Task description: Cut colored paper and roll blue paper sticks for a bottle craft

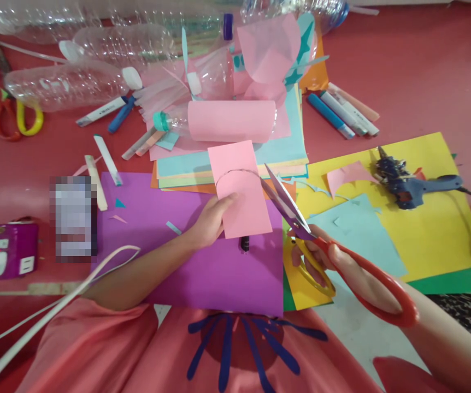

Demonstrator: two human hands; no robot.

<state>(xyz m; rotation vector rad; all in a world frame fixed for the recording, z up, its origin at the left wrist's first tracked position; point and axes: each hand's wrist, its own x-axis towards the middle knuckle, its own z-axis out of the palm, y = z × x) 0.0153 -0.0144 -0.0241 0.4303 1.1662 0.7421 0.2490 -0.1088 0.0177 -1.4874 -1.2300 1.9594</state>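
My left hand (215, 218) pinches a pink rectangle of paper (241, 158) by its left edge. A dark curved line arches across this paper. In my right hand (329, 262) is a pair of scissors (288, 204) with one red and one yellow handle loop. The blades are spread apart, and their tips lie close to the paper's right edge; whether they touch it I cannot tell. Under the paper a short black object (245, 244) shows on the purple sheet (186, 278). Beyond it lies a bottle wrapped in pink paper (233, 121) with a green cap.
Clear plastic bottles (71, 84) line the back left. Markers (342, 117) lie at the back right. A glue gun (407, 180) with a cord rests on the yellow sheet (432, 240). On the left are a phone (75, 218), a purple power adapter (12, 248) and a white cable (71, 297).
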